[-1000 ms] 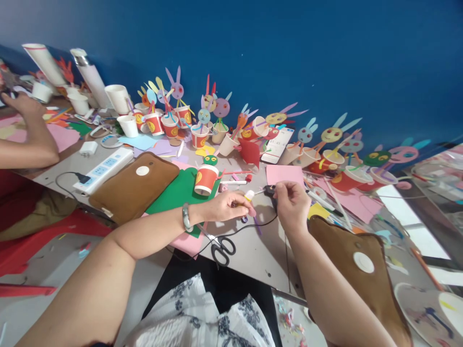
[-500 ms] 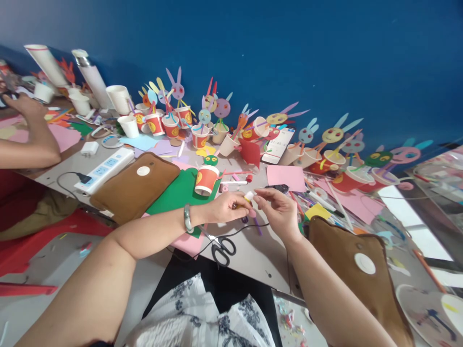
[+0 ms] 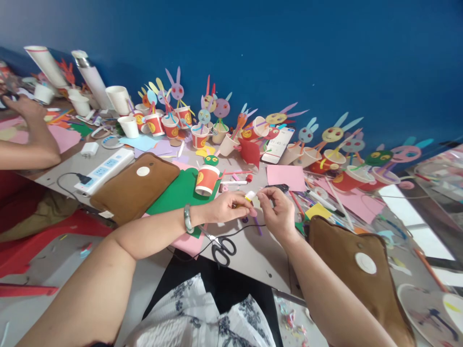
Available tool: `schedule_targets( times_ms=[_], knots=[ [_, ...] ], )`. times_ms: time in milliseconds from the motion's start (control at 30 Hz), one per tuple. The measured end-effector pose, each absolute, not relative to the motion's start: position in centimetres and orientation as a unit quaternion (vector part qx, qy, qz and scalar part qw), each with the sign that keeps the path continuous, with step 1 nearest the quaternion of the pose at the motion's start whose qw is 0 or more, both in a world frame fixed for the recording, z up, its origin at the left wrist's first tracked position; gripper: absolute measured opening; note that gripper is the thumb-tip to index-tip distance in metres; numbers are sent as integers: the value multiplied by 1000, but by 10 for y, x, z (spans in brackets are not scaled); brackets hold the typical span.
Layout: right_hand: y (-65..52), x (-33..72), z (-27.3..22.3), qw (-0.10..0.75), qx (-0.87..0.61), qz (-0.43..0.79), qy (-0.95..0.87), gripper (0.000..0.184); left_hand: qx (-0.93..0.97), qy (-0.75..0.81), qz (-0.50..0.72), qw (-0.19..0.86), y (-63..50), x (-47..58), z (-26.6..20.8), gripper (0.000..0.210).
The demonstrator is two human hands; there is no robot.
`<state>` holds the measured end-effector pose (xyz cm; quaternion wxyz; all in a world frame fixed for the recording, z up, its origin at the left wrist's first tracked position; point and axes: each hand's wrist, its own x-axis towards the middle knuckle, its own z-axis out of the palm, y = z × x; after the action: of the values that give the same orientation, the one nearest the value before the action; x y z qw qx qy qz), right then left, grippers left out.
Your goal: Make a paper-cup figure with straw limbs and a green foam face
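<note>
In my left hand (image 3: 227, 207), the fingers are curled round a small yellowish bottle whose white top (image 3: 249, 195) points up; the rest of it is hidden by the hand. Close beside that top, my right hand (image 3: 279, 213) is pinched, thumb to forefinger, over something too small to make out. A purple strip (image 3: 258, 226) lies beneath the hands. Just beyond them a red paper cup (image 3: 207, 180) with a green frog-like face (image 3: 211, 160) stands upside down on green sheets (image 3: 177, 190). Black-handled scissors (image 3: 223, 248) rest near the table's front edge.
Cups with paper rabbit faces (image 3: 204, 116) line the blue wall. Brown hot-water bags (image 3: 135, 185) lie on both sides, with a power strip (image 3: 105, 169) at left. A black cable (image 3: 235, 233) crosses the table. A phone (image 3: 278, 144) leans at the back. Another person's arm (image 3: 31, 130) is far left.
My right hand has shifted slightly to the right, away from the white top. My left hand has stayed nearly in place with the bottle.
</note>
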<state>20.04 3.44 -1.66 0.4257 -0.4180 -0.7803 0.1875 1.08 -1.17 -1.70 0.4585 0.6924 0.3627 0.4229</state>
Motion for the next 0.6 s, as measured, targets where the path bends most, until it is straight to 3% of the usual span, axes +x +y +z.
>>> schedule_targets(
  times_ms=[200,367,600],
  knots=[
    [47,206,-16,437,-466,208,-741,21,682,356,407,493,-14,10,-15,19],
    [52,207,-13,442,-485,297,-694,25,698,359,395,478,-14,9,-12,19],
    [45,204,-5,432,-444,314,-719,40,714,368,364,471,-17,8,-8,20]
  ],
)
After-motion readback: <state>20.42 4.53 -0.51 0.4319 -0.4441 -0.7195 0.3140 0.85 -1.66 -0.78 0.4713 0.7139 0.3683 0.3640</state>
